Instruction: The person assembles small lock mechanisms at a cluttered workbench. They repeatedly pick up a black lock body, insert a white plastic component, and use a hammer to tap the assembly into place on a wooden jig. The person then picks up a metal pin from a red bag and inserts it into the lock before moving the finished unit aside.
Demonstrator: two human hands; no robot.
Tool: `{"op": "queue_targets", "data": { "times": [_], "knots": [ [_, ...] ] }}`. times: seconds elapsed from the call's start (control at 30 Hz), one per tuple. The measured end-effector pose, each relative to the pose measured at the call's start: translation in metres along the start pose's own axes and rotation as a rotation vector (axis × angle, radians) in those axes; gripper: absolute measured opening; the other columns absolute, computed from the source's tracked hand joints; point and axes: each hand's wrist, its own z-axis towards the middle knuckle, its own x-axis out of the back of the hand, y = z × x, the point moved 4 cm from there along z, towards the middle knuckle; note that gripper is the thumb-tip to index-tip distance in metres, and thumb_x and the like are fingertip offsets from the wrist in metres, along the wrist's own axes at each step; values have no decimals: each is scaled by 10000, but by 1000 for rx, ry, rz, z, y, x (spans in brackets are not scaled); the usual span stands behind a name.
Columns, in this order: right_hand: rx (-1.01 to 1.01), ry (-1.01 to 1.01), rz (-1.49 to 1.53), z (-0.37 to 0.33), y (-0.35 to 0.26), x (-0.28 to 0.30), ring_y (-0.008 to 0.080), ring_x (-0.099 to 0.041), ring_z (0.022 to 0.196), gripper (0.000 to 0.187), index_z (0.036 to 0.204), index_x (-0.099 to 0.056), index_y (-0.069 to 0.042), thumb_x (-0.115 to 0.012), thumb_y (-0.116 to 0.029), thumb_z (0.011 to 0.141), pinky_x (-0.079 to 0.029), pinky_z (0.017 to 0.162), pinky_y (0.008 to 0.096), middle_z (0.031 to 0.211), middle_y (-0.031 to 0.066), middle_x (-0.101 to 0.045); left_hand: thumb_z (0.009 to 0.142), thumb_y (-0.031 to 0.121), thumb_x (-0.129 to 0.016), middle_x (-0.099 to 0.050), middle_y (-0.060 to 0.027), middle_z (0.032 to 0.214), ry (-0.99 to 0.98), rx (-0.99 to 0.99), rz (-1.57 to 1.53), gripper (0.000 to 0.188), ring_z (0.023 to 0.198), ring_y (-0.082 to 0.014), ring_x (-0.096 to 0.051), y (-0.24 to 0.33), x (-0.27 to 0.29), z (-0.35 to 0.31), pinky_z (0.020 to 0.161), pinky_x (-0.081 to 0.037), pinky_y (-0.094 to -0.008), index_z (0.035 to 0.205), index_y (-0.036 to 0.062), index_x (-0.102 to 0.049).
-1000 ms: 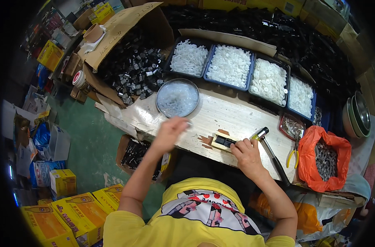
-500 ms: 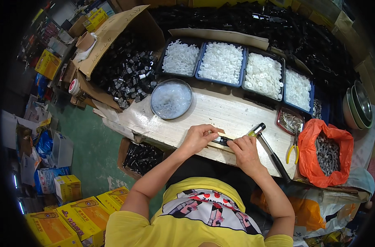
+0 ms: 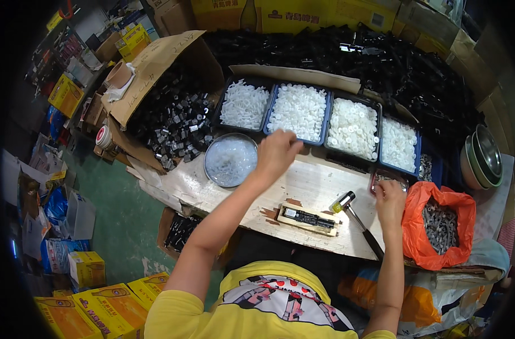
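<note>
My left hand [image 3: 279, 152] is at the near edge of a blue tray [image 3: 326, 121] filled with small white plastic pieces. Its fingers are bent together; whatever they hold is hidden. On the right, my right hand [image 3: 390, 204] reaches to a small reddish tray [image 3: 374, 182] of thin metal pins, fingertips drawn in; I cannot make out a piece between them. Between my arms, a narrow black part [image 3: 314, 218] with a pale piece at its left end lies in a wooden holder [image 3: 307, 227]. Right of it lies a hammer [image 3: 363, 227] with a black grip.
A round dish [image 3: 230, 161] of translucent pieces stands left of the trays. Beyond it an open carton [image 3: 150, 68] holds dark metal blocks. An orange bag [image 3: 413, 226] of grey parts and stacked bowls [image 3: 489, 152] are at right. Black parts [image 3: 325, 53] pile up behind.
Both hands have left the black part, which now shows in its wooden holder. My left hand moved up to the white pieces, my right hand out to the pin tray. The view has shifted somewhat.
</note>
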Motion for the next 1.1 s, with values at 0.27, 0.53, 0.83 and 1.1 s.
{"op": "queue_targets", "data": {
  "times": [0.27,0.53,0.83,1.1],
  "knots": [
    [-144,-200,-344,22,35,-21,314,-558,857,115,836,-616,-51,-599,-121,747,-385,734,456,859,131,-607,733,235,-674,-631,-202,801,-38,135,231,253,807,-354,-607,-11,-30,86,689,-477,-427,817,2,-625],
    [-115,-128,-216,15,45,-19,285,-550,857,67,783,-605,-75,-561,-62,733,-352,758,447,836,95,-599,692,73,-694,-641,-133,744,-163,214,-413,193,610,-221,-627,-38,-17,90,515,-508,-335,859,-19,-664],
    [-150,-18,14,7,59,-9,256,-535,847,46,795,-598,-82,-599,-88,750,-330,737,420,806,64,-582,728,50,-661,-604,-72,670,-96,279,-487,240,535,-127,-569,-34,-5,79,460,-461,-254,954,-28,-643],
    [34,61,-263,6,39,1,229,-513,824,44,781,-585,-87,-610,-83,745,-297,724,391,784,38,-557,677,79,-674,-600,-145,649,150,-203,6,233,581,-197,-573,-31,-1,75,577,-474,-303,878,-35,-648]
  ]
}}
